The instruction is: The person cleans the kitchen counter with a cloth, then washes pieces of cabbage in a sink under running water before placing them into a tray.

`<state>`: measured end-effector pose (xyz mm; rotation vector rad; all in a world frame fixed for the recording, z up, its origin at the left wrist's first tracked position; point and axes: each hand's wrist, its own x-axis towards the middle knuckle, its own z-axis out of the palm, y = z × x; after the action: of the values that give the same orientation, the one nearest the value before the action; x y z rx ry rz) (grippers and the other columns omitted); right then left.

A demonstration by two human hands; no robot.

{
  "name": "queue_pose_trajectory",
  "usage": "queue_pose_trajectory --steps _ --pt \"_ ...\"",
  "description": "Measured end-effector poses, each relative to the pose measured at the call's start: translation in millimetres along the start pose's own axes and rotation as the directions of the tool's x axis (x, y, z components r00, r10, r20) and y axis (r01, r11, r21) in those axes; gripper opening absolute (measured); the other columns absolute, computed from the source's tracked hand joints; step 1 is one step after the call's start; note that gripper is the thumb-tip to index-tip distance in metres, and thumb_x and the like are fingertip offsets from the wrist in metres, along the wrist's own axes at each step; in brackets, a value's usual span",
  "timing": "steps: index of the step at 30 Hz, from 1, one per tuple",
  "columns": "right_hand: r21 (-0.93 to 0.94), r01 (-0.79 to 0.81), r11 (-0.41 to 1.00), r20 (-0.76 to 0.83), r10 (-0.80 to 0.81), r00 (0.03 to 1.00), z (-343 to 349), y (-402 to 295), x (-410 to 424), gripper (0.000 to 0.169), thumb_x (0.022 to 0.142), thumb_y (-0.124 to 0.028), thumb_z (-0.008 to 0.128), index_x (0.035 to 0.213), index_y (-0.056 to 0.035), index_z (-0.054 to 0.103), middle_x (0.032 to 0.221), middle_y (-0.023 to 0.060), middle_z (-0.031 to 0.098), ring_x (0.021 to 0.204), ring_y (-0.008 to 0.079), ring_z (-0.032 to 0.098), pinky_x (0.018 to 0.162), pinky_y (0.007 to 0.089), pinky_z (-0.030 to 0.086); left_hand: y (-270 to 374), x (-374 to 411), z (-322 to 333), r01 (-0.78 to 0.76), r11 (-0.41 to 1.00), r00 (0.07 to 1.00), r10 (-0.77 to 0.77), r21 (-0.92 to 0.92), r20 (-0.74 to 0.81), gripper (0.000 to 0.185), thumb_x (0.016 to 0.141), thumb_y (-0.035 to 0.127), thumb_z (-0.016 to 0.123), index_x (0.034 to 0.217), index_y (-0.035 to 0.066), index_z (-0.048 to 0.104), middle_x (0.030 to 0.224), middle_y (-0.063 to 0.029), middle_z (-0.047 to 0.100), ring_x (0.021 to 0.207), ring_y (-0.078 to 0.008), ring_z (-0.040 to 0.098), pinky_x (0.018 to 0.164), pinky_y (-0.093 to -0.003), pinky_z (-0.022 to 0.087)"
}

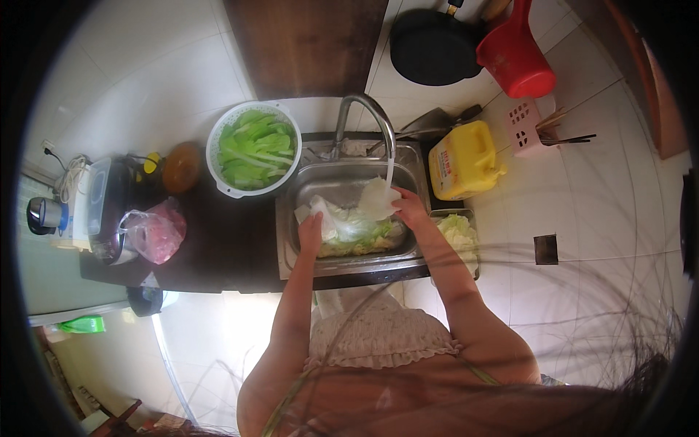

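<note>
Water runs from the curved metal faucet (389, 128) into the stainless steel sink (303, 183). My right hand (409, 207) grips the edge of a pale cabbage leaf (378, 198) right at the stream. On the sink's left side, my left hand (311, 232) holds a whitish piece, apparently a leaf or thin plastic (327, 216); which one is not clear. Between and below the hands, more pale green cabbage leaves (355, 235) lie in the basin. Left of the sink, a white colander (214, 155) holds green leafy vegetables (256, 150).
A yellow jug (461, 161) stands right of the sink, above a tray of cabbage leaves (457, 235). A pink plastic bag (159, 232) sits on the dark counter (229, 240) at left. A black pan (434, 49) and red dipper (513, 60) hang on the wall.
</note>
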<state>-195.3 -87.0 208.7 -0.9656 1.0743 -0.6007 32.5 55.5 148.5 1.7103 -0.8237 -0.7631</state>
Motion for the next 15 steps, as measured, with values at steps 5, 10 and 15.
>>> queue_pose_trajectory --steps 5,10,15 --pt "-0.831 0.482 0.277 0.269 -0.557 0.786 32 -10 1 0.033 0.064 0.005 0.049 0.092 -0.0100 0.059 0.081 0.0095 0.057 0.076 0.0219 0.056 0.067 0.0304 0.045 -9 0 0 0.017 0.995 0.998 -0.022 0.099 0.055 0.035 0.078 0.030 0.050 0.067 -0.003 0.050 0.060 -0.0153 0.050 0.056 -0.0252 0.046 0.056 -0.0340 0.036" --pt "-0.755 0.616 -0.225 0.590 -0.642 0.489 29 -53 -23 0.025 0.062 0.000 0.050 0.085 -0.0066 0.058 0.084 0.0079 0.056 0.080 0.0243 0.053 0.069 0.0319 0.045 10 -3 5 -0.054 0.998 0.998 0.055 -0.021 0.040 0.037 0.079 0.027 0.053 0.059 0.000 0.037 0.052 -0.0052 0.034 0.051 -0.0135 0.032 0.047 -0.0297 0.029" --pt "-0.637 0.668 -0.384 0.708 -0.635 0.310 6 -73 -42 0.017 0.059 -0.004 0.052 0.076 -0.0052 0.053 0.084 0.0064 0.054 0.081 0.0236 0.052 0.069 0.0340 0.043 27 8 18 -0.149 0.987 0.985 0.154 -0.057 0.080 0.036 0.078 0.024 0.055 0.058 -0.001 0.038 0.049 -0.0055 0.034 0.049 -0.0119 0.031 0.045 -0.0295 0.028"
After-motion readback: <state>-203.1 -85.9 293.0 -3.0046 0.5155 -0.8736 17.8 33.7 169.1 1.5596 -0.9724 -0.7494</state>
